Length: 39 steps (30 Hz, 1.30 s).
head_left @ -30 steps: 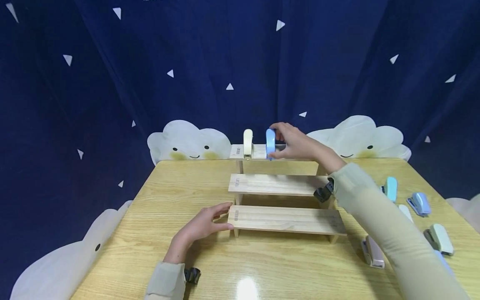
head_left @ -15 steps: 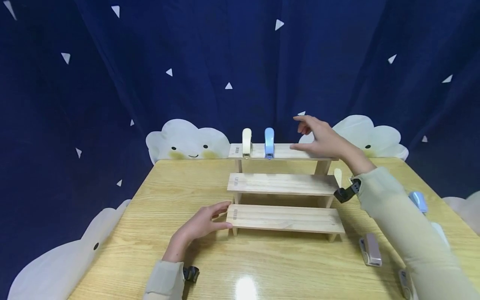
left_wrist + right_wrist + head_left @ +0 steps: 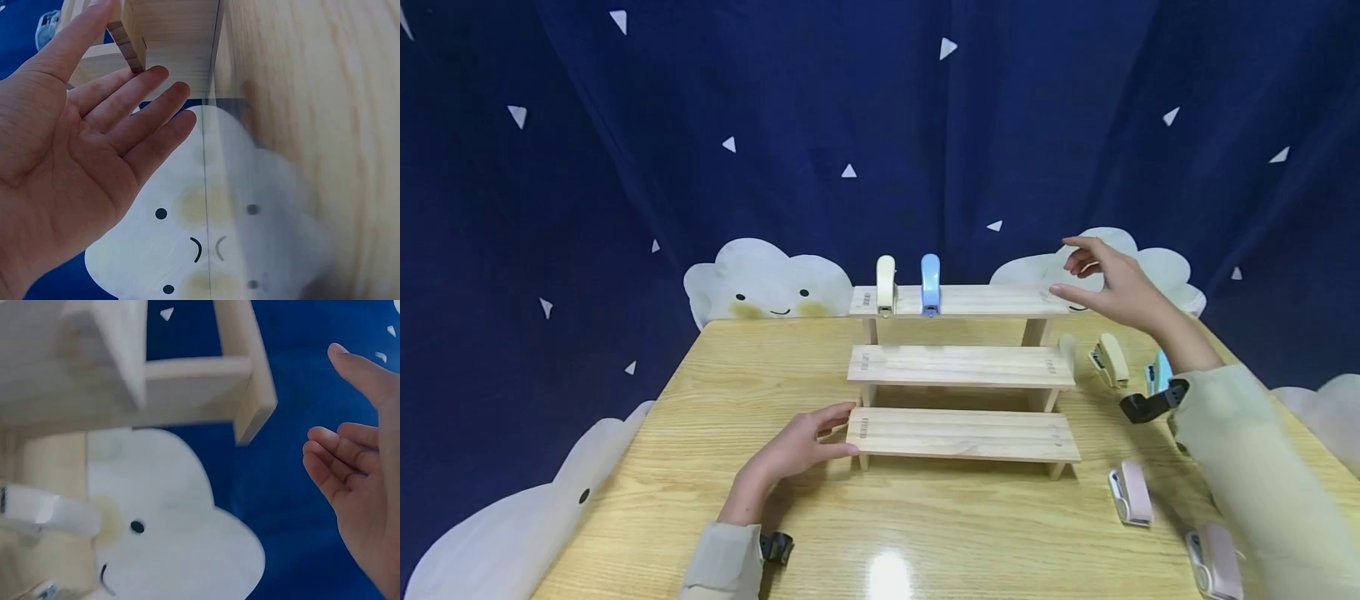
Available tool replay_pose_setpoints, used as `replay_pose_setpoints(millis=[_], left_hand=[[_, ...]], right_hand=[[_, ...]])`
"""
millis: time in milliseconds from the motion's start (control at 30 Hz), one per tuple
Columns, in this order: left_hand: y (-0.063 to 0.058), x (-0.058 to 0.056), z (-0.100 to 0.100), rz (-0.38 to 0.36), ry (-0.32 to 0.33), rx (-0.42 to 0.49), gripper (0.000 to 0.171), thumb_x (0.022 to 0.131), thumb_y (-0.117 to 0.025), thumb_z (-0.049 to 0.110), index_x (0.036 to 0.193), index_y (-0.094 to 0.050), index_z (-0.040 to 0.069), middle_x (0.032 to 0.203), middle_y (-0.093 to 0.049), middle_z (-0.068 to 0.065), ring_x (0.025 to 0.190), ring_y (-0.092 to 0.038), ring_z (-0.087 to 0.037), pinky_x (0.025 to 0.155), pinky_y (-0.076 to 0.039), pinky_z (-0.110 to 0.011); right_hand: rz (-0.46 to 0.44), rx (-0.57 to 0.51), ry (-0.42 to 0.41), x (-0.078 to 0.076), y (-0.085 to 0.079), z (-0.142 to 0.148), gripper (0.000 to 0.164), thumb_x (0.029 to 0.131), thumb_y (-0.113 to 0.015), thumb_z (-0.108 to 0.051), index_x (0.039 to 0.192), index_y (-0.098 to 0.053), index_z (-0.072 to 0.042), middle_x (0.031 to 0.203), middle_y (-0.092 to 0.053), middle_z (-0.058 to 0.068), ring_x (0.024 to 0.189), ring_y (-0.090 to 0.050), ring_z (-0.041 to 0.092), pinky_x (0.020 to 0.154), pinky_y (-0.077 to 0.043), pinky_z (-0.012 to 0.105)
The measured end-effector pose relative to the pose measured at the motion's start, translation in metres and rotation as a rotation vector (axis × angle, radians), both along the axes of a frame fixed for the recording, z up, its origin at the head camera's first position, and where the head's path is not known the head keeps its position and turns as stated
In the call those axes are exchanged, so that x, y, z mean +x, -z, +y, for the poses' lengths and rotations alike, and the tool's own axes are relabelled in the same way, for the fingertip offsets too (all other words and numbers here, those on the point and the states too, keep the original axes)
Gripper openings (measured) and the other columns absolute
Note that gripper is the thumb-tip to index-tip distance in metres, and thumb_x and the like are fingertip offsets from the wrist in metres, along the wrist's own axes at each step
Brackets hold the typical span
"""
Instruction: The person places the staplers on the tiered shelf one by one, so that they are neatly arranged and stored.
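Lying nearest, low on the right of the wooden table (image 3: 715, 400), is one mauve-pink stapler (image 3: 1216, 562), with a paler pink stapler (image 3: 1131, 493) just beyond it. Over to the left hand (image 3: 801, 450) now, and it's at the left end of the bottom shelf (image 3: 962, 433): thumb at the front corner, fingertips by the back one, fingers long and spread from the thumb, palm bare to the wrist camera. Up a step to the middle shelf (image 3: 958, 367), and out past its right end a turquoise stapler (image 3: 1159, 372) is partly covered by the right arm, while a cream stapler (image 3: 1109, 360) sits tilted beside it. Here's the right hand (image 3: 1112, 279), up in the air by the right end of the top shelf (image 3: 992, 300), apart from the wood; thumb and loosely bent fingers are parted, pinching nothing. And on that top shelf, toward the left, two staplers stand side by side with a gap between: a pale yellow one (image 3: 886, 283), then a blue one (image 3: 930, 283), narrow ends facing the person. Behind them come white cloud shapes (image 3: 760, 279), and furthest back, a navy curtain (image 3: 775, 83) scattered with white triangles.
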<state>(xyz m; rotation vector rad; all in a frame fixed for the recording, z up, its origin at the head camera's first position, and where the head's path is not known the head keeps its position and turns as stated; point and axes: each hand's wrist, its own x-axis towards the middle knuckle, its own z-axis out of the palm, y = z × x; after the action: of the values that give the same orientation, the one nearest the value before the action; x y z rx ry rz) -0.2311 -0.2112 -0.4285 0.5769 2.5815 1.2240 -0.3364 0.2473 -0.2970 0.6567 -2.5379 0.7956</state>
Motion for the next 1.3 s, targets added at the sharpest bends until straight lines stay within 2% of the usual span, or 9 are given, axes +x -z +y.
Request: replay_pose_setpoints(millis=[133,233,333,467,600,700,733,1067,1300], left_hand=[[-0.001,0.0,-0.001,0.002,0.004,0.001,0.075,0.088,-0.072,0.035,0.149,-0.04,0.006,0.15,-0.047,-0.018,0.136,-0.049,-0.037,0.115,-0.04,-0.049],[0.0,0.0,-0.001,0.001,0.002,0.002,0.075,0.087,-0.073,0.034,0.149,-0.04,0.005,0.149,-0.047,-0.018,0.136,-0.049,-0.037,0.115,-0.04,-0.049],[0.0,0.0,-0.001,0.002,0.002,0.003,0.075,0.087,-0.073,0.034,0.149,-0.04,0.005,0.149,-0.048,-0.018,0.135,-0.049,-0.037,0.115,-0.041,-0.049],[0.001,0.0,-0.001,-0.002,0.008,0.003,0.075,0.088,-0.072,0.034,0.149,-0.039,0.005,0.149,-0.047,-0.018,0.136,-0.049,-0.037,0.115,-0.04,-0.049],[0.001,0.0,-0.001,-0.005,0.012,0.003,0.076,0.089,-0.072,0.035,0.149,-0.039,0.004,0.15,-0.046,-0.018,0.136,-0.048,-0.038,0.115,-0.04,-0.05],[0.001,0.0,0.0,-0.004,0.012,0.003,0.076,0.089,-0.071,0.035,0.149,-0.039,0.005,0.15,-0.046,-0.018,0.137,-0.048,-0.037,0.115,-0.04,-0.05],[0.001,0.0,0.0,-0.004,0.01,0.002,0.075,0.089,-0.071,0.036,0.149,-0.039,0.005,0.15,-0.047,-0.018,0.137,-0.048,-0.037,0.115,-0.04,-0.05],[0.0,0.0,0.0,0.002,0.015,0.003,0.077,0.088,-0.071,0.037,0.15,-0.038,0.006,0.151,-0.045,-0.017,0.137,-0.047,-0.036,0.115,-0.039,-0.049],[0.0,0.0,-0.001,-0.019,0.007,0.01,0.077,0.087,-0.073,0.035,0.15,-0.038,0.007,0.151,-0.045,-0.016,0.138,-0.046,-0.035,0.116,-0.038,-0.049]], right_hand=[[-0.021,-0.045,0.02,0.001,0.017,0.018,0.065,0.087,-0.075,-0.02,0.141,-0.044,-0.002,0.105,-0.06,0.014,0.088,-0.049,-0.008,0.08,-0.036,-0.002],[-0.086,-0.054,0.047,0.001,0.03,0.028,0.066,0.088,-0.073,-0.024,0.143,-0.042,-0.003,0.107,-0.059,0.012,0.087,-0.045,-0.015,0.079,-0.036,-0.001],[-0.152,-0.041,0.072,0.001,0.044,0.035,0.069,0.089,-0.072,-0.029,0.145,-0.04,-0.004,0.109,-0.059,0.011,0.091,-0.049,-0.007,0.078,-0.036,0.0],[-0.2,0.01,0.07,-0.001,0.059,0.042,0.073,0.088,-0.073,-0.031,0.144,-0.038,0.001,0.11,-0.059,0.015,0.1,-0.058,0.02,0.078,-0.042,0.01],[-0.229,0.085,0.053,-0.004,0.073,0.045,0.077,0.086,-0.076,-0.032,0.142,-0.038,0.006,0.11,-0.058,0.02,0.103,-0.058,0.037,0.086,-0.051,0.036],[-0.234,0.129,0.035,-0.006,0.082,0.047,0.078,0.083,-0.079,-0.03,0.14,-0.04,0.006,0.109,-0.059,0.022,0.101,-0.059,0.036,0.086,-0.051,0.05],[-0.23,0.143,0.026,-0.008,0.085,0.048,0.077,0.082,-0.08,-0.029,0.139,-0.041,0.006,0.108,-0.06,0.022,0.099,-0.059,0.036,0.086,-0.051,0.051],[-0.313,0.236,-0.008,-0.017,0.106,0.049,0.075,0.08,-0.08,-0.02,0.135,-0.042,0.013,0.107,-0.059,0.024,0.097,-0.06,0.035,0.082,-0.053,0.049],[-0.315,0.28,-0.037,-0.018,0.117,0.044,0.07,0.078,-0.077,-0.01,0.133,-0.041,0.014,0.104,-0.059,0.025,0.09,-0.059,0.031,0.076,-0.053,0.044]])
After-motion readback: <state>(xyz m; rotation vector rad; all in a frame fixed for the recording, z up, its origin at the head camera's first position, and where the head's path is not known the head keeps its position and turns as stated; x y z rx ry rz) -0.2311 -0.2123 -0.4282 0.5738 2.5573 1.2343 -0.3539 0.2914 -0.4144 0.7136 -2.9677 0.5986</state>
